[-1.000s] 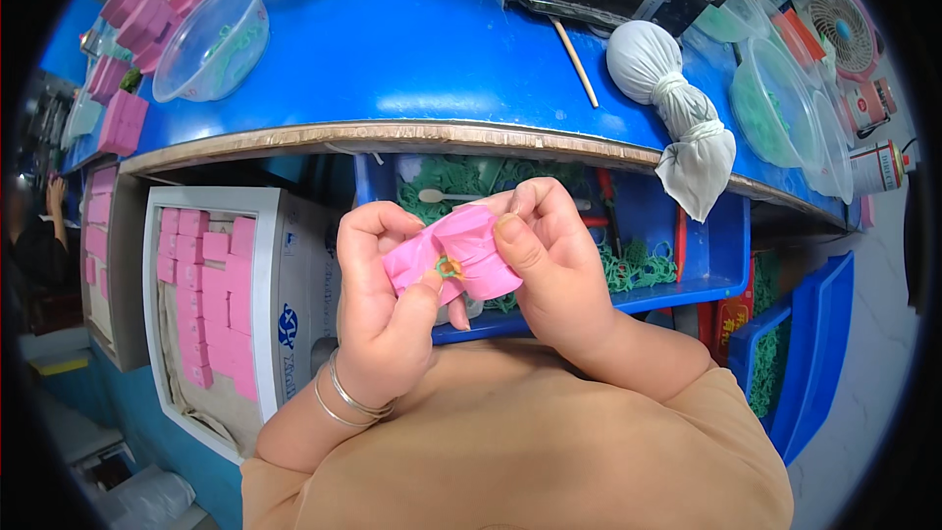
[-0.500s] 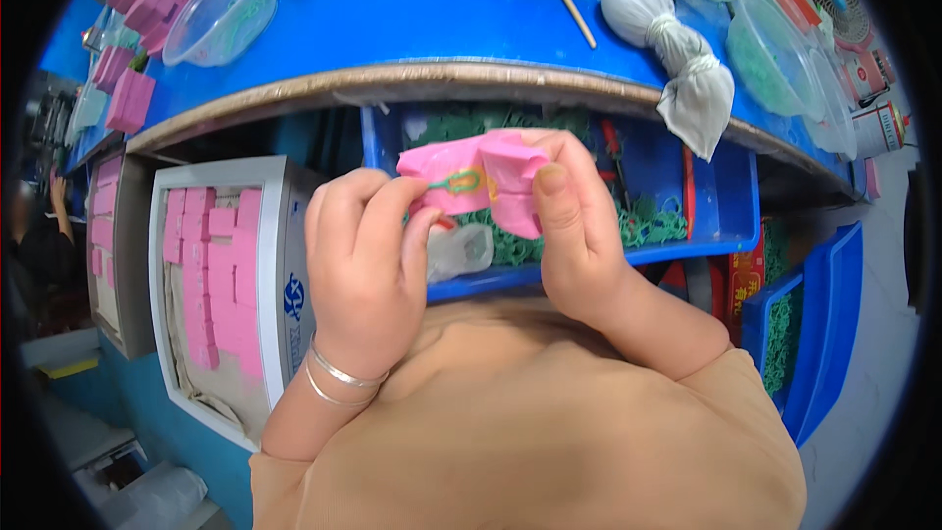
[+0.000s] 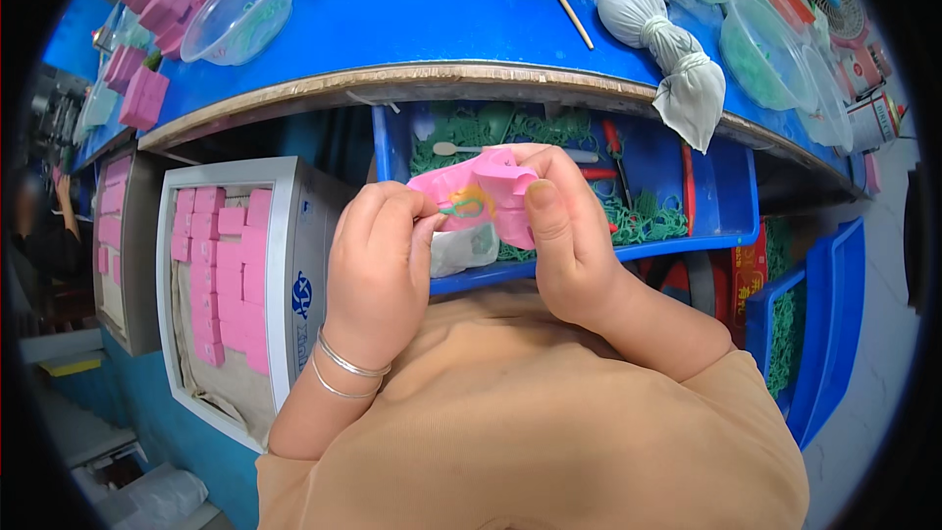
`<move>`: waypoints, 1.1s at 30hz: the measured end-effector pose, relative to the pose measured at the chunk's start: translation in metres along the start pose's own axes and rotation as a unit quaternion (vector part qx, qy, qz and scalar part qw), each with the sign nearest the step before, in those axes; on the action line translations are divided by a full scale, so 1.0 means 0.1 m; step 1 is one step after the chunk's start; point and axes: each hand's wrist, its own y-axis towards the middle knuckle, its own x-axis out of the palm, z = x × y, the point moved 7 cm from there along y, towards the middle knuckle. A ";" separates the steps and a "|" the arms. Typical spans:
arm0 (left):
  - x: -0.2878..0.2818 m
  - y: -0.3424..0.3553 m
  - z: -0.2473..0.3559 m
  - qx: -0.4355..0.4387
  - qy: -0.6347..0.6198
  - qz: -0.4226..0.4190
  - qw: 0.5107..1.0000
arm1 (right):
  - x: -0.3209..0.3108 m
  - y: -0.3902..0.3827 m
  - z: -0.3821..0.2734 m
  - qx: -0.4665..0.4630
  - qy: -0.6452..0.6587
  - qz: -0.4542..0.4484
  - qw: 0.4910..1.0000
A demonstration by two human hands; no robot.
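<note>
Over the blue drawer, my right hand (image 3: 579, 240) grips a pink rubber mold (image 3: 510, 201), its thumb in front and its fingers behind. The mold is bent open, with a yellowish patch on its inner face. In front of that patch lies a small green wax piece (image 3: 467, 205) ending in a loop. My left hand (image 3: 378, 245) is closed in a pinch on the piece's left end, against the mold's left part. Whether the loop still touches the mold I cannot tell. Below the hands, a clear plastic bag (image 3: 463, 250) sits in the drawer (image 3: 721, 211).
Green wax pieces (image 3: 653, 221) and red-handled tools (image 3: 688, 186) share the drawer. A tied white cloth pouch (image 3: 677, 49) hangs over the bench edge (image 3: 412, 77). To the left stands a box of pink molds (image 3: 231, 265); clear bowls (image 3: 240, 15) rest on the blue bench.
The mold is folded more upright in my right hand. My left fingers have shifted slightly right and down with the green wax piece, and its loop is now tilted.
</note>
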 end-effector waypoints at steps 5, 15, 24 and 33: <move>-0.13 0.05 0.03 0.013 -0.107 -0.007 0.994 | -0.04 0.18 -0.03 0.121 0.126 -0.015 0.985; 0.15 -0.14 -0.23 -0.273 -0.718 0.002 0.640 | -0.15 0.66 -0.52 -0.313 -0.432 0.061 0.844; 0.23 -0.20 -0.19 -0.297 -0.609 0.012 0.736 | 0.29 0.10 -0.19 -0.081 -0.072 -0.090 0.990; -0.17 -0.05 0.32 0.154 -0.006 0.090 0.984 | 0.44 -0.09 0.35 0.373 0.353 -0.094 0.853</move>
